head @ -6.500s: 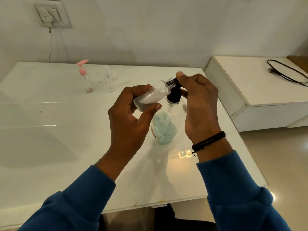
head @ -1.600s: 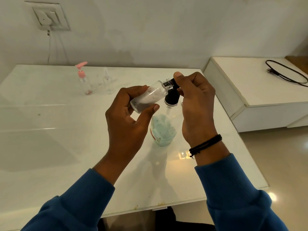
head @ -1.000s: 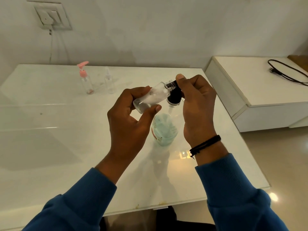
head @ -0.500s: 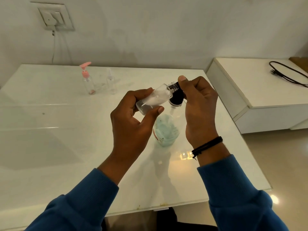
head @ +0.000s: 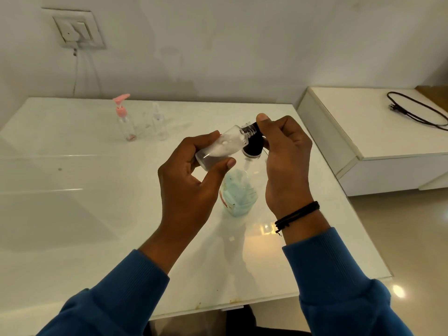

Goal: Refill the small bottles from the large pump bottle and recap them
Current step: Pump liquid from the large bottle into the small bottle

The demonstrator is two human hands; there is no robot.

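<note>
My left hand (head: 191, 175) grips a small clear bottle (head: 224, 146) tilted on its side, with white liquid inside and its open threaded neck pointing right. The neck meets the black pump head (head: 253, 143) of the large pump bottle (head: 238, 192), which stands on the white table (head: 97, 190) with pale blue liquid in it. My right hand (head: 286, 163) curls over the black pump head, thumb on top. Another small bottle with a pink pump (head: 123, 117) and a clear small bottle (head: 158, 122) stand at the table's far side.
A wall socket plate (head: 75, 29) with a cord hangs above the table's far left. To the right stands a low white cabinet (head: 378, 132) with a black cable (head: 417, 110) on top. Tiled floor lies at the right.
The small bottle stays tilted at the pump nozzle with my right hand on the pump head. Both hands have barely shifted, and the white liquid sits about the same.
</note>
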